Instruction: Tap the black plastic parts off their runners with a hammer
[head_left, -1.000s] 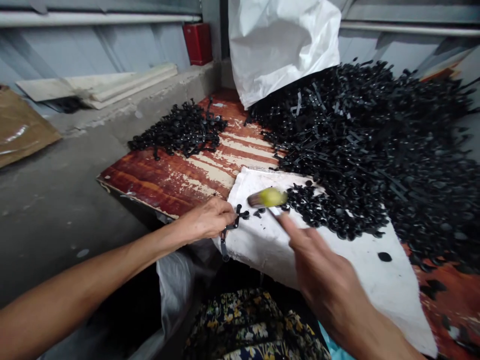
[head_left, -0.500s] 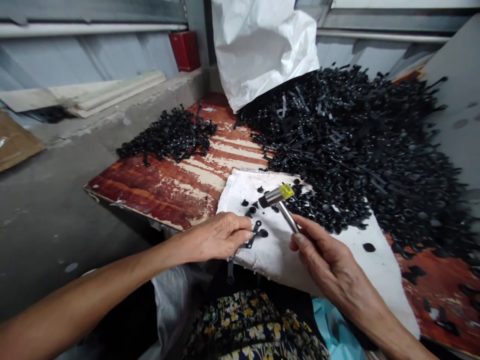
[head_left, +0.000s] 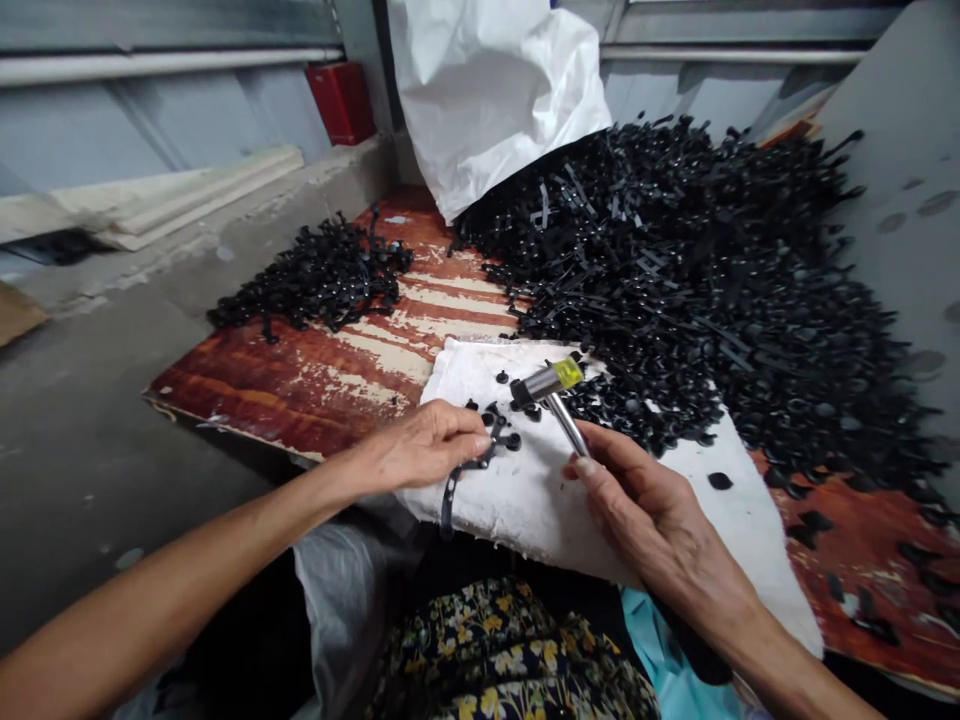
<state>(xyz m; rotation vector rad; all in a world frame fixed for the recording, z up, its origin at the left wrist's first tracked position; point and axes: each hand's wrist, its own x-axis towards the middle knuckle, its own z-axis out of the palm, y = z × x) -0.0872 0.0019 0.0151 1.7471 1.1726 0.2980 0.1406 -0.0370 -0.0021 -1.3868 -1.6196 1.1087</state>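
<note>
My left hand (head_left: 424, 448) rests at the near edge of a folded white cloth pad (head_left: 525, 510), its fingertips holding a black plastic strip with round studs (head_left: 469, 470). The strip's tail hangs over the pad's edge. My right hand (head_left: 645, 505) grips a small steel hammer (head_left: 551, 385) by its shaft. Yellow tape marks the hammer's head, which hangs just above several loose black studs (head_left: 525, 410) on the pad. A large heap of black plastic parts (head_left: 675, 270) lies beyond the hammer.
A smaller black pile (head_left: 315, 275) sits on a worn red-painted board (head_left: 300, 375). A white sack (head_left: 487, 100) spills the large heap. Concrete floor (head_left: 97, 400) lies left, and a floral-patterned lap (head_left: 510, 650) sits below the pad.
The hammer, blurred a second ago, is now steady and held up over the studs. The strip has moved further onto the pad, and the whole view has shifted left.
</note>
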